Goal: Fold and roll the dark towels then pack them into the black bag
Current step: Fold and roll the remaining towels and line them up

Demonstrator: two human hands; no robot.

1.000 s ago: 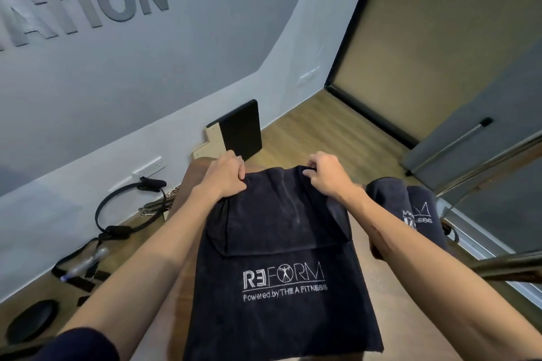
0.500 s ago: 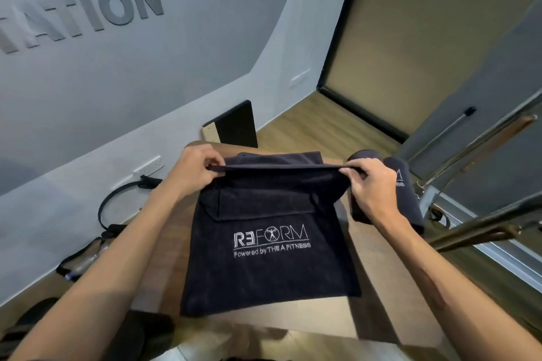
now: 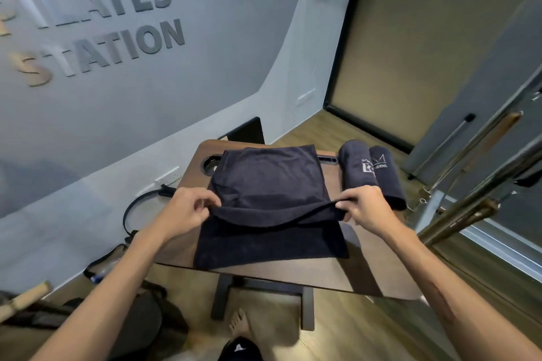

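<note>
A dark navy towel lies on a small brown wooden table. Its far half is folded toward me, and the lifted edge hangs between my hands over the near half. My left hand pinches that edge at the left corner. My right hand pinches it at the right corner. Two rolled dark towels with white logos lie side by side at the table's far right. A dark bag-like shape sits on the floor at lower left; I cannot tell whether it is the black bag.
A black ring and straps lie on the floor by the grey wall at left. A black board leans behind the table. Metal and wooden bars slant along the right. A bare foot stands under the table's near edge.
My hands have pulled the towel's far edge toward me, so the fold now covers the logo. The view has drawn back and shows the whole table and the floor.
</note>
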